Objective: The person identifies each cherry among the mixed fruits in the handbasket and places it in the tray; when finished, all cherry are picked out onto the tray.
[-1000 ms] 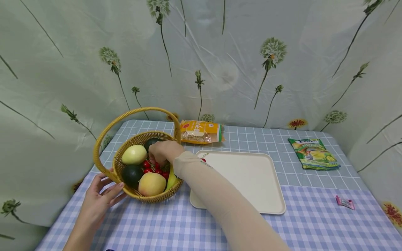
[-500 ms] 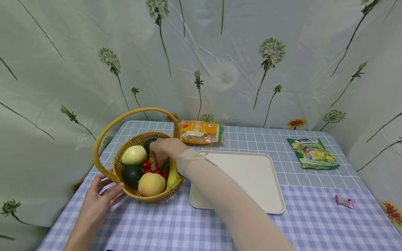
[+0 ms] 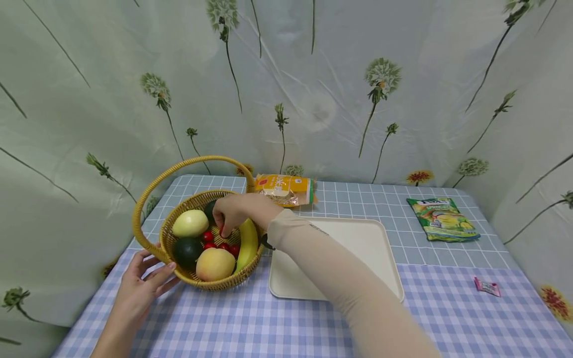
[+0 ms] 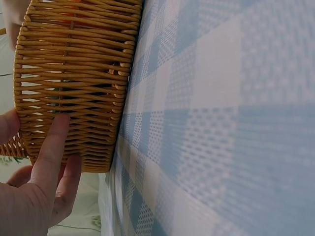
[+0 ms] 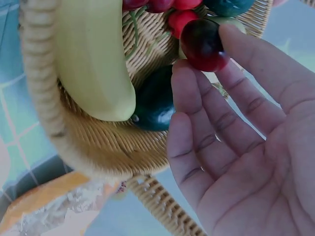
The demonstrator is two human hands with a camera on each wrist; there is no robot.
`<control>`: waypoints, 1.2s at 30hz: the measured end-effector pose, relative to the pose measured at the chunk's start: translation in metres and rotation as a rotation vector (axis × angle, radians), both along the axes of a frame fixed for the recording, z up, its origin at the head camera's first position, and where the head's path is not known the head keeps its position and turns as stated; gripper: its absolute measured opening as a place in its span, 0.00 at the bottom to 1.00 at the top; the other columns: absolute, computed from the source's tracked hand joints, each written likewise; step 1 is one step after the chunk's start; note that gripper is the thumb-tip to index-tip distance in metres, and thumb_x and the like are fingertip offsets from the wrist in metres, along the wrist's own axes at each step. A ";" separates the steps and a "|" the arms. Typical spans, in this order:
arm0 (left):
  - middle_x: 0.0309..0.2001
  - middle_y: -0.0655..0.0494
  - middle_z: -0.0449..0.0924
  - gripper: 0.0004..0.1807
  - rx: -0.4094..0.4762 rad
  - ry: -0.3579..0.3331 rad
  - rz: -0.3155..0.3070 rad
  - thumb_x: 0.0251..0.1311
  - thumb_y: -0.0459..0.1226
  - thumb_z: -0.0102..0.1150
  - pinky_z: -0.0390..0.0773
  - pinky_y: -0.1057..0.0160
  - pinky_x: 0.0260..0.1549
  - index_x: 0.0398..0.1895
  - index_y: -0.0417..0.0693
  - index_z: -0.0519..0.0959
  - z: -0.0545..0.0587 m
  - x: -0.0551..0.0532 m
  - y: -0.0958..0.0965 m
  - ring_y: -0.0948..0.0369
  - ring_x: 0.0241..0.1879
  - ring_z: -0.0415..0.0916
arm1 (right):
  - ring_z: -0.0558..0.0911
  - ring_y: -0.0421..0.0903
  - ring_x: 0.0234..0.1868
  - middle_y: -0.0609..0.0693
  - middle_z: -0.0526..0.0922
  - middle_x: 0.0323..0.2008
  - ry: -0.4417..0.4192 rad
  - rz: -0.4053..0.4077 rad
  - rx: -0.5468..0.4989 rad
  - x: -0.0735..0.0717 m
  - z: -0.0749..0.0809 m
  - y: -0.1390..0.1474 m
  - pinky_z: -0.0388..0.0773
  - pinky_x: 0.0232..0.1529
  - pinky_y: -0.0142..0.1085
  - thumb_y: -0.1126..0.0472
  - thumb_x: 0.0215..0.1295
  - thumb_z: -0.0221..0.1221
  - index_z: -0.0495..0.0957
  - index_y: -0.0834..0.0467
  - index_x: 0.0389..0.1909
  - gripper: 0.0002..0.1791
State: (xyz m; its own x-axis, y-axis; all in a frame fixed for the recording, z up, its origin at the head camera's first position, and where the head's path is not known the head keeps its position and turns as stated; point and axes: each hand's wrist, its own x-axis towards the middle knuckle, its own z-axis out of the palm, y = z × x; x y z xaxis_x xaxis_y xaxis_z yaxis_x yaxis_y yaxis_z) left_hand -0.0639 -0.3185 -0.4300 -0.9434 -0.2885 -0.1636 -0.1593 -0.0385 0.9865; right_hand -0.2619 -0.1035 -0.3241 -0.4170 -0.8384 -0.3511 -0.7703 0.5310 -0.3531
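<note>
My right hand (image 3: 235,215) is over the fruit basket, with a dark red cherry (image 5: 203,45) pinched between thumb and fingertips. My left hand (image 3: 142,283) holds the wicker basket (image 3: 215,285) at its left side, by the foot of the handle; in the left wrist view its fingertips lie against the woven wall. Inside the basket are a banana (image 3: 247,246), a peach (image 3: 215,264), a pale yellow-green fruit (image 3: 190,223), a dark green fruit (image 3: 187,252), another dark green one partly behind my right hand, and several red cherries (image 3: 208,236).
A cream tray (image 3: 358,248) lies right of the basket, partly covered by my right sleeve (image 3: 344,278). Behind it is an orange food packet (image 3: 286,190). Further right lie a green packet (image 3: 443,220) and a small pink wrapped sweet (image 3: 488,287).
My right hand has risen a little from among the fruit and now shows a cherry at its fingertips. More of the banana is uncovered. The left hand stays put on the basket.
</note>
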 end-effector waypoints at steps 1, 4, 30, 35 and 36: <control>0.60 0.56 0.64 0.31 -0.001 -0.003 0.000 0.74 0.26 0.62 0.91 0.65 0.43 0.71 0.62 0.65 0.000 0.000 0.000 0.73 0.44 0.84 | 0.74 0.39 0.40 0.43 0.80 0.40 0.006 0.009 -0.010 0.000 0.000 0.002 0.74 0.38 0.27 0.54 0.71 0.71 0.83 0.51 0.43 0.08; 0.60 0.55 0.64 0.31 -0.003 -0.012 0.000 0.74 0.26 0.62 0.91 0.65 0.43 0.71 0.61 0.65 0.000 0.000 0.001 0.73 0.44 0.83 | 0.74 0.39 0.40 0.43 0.80 0.41 0.007 0.031 -0.042 0.000 0.002 0.009 0.73 0.38 0.27 0.54 0.73 0.70 0.83 0.52 0.44 0.08; 0.59 0.58 0.66 0.29 0.006 -0.007 -0.006 0.74 0.29 0.64 0.91 0.65 0.44 0.69 0.61 0.65 -0.001 0.000 -0.002 0.70 0.45 0.85 | 0.76 0.41 0.34 0.51 0.85 0.36 -0.150 -0.135 -0.243 -0.007 0.000 0.137 0.76 0.39 0.31 0.57 0.77 0.65 0.82 0.54 0.52 0.09; 0.58 0.58 0.66 0.30 0.009 -0.003 -0.008 0.73 0.28 0.65 0.91 0.65 0.43 0.69 0.61 0.65 -0.001 0.000 -0.002 0.70 0.45 0.85 | 0.80 0.43 0.38 0.54 0.89 0.41 -0.181 -0.216 -0.293 -0.014 -0.016 0.165 0.79 0.45 0.35 0.57 0.76 0.65 0.82 0.53 0.52 0.08; 0.59 0.57 0.66 0.30 0.008 -0.003 -0.007 0.73 0.28 0.65 0.91 0.65 0.43 0.69 0.60 0.65 -0.001 0.000 -0.002 0.70 0.45 0.85 | 0.81 0.43 0.39 0.52 0.89 0.41 -0.181 -0.231 -0.299 -0.015 -0.019 0.171 0.80 0.47 0.36 0.56 0.76 0.65 0.82 0.53 0.52 0.09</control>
State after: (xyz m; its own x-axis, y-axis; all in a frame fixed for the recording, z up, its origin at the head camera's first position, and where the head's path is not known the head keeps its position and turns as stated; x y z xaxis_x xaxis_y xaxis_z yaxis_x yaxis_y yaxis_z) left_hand -0.0638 -0.3201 -0.4314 -0.9449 -0.2803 -0.1688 -0.1626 -0.0454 0.9856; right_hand -0.2772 0.0672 -0.3432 -0.5597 -0.8063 -0.1915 -0.5542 0.5360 -0.6369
